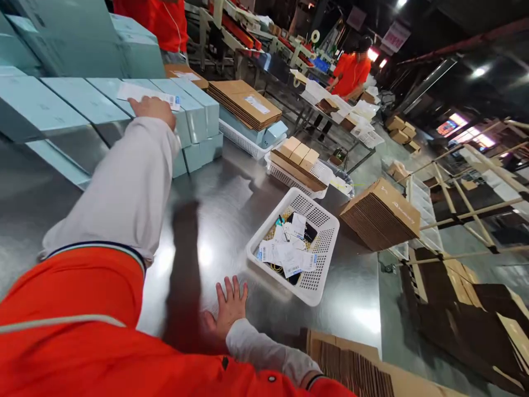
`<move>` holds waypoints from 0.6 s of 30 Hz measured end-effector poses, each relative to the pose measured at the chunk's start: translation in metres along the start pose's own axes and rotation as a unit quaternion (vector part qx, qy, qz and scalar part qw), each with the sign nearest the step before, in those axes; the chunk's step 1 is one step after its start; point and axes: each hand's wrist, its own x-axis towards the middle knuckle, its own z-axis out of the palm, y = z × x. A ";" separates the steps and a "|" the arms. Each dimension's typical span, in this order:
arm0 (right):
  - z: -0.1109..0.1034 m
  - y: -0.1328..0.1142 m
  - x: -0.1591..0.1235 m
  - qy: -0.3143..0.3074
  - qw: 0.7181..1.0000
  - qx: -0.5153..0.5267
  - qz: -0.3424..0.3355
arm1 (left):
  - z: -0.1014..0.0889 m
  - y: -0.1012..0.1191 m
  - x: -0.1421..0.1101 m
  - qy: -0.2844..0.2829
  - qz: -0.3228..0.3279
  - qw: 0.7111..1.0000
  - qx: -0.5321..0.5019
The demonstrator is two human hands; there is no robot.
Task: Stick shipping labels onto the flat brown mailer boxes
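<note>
My left hand reaches out to the row of pale blue boxes, fingers curled onto a white paper slip with a barcode and a blue mark. The slip lies against the box tops; part of it is hidden under the hand. Palm down on the steel table, my right hand has its fingers spread and holds nothing. Just beyond it stands a white plastic basket holding several similar slips, a pen and dark items beneath them.
Flat cardboard lies across a basket of blue boxes. Another basket holds small tan boxes. Cardboard stacks stand at the table's right edge and near front. Co-workers in orange stand beyond.
</note>
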 end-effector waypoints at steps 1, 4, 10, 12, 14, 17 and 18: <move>-0.001 0.000 0.000 -0.004 1.000 0.003 0.001 | 0.001 0.000 0.000 -0.003 0.006 1.000 0.003; -0.005 0.000 -0.002 -0.006 1.000 0.017 0.002 | -0.006 -0.002 -0.010 0.002 0.046 0.999 -0.005; -0.006 -0.001 -0.006 0.000 1.000 0.020 -0.006 | -0.017 -0.017 -0.024 0.035 0.053 0.993 -0.096; -0.004 0.000 -0.006 0.003 1.000 0.009 -0.009 | -0.013 -0.022 -0.018 0.006 0.029 0.993 -0.115; -0.002 0.001 -0.005 0.008 1.000 -0.007 -0.010 | -0.010 -0.022 -0.010 -0.048 0.014 0.992 -0.112; 0.000 0.002 -0.004 0.017 1.000 -0.026 -0.006 | -0.007 -0.013 0.000 -0.093 -0.022 0.991 -0.095; 0.000 0.002 -0.004 0.016 0.999 -0.028 -0.002 | -0.006 -0.009 0.002 -0.093 -0.031 0.992 -0.079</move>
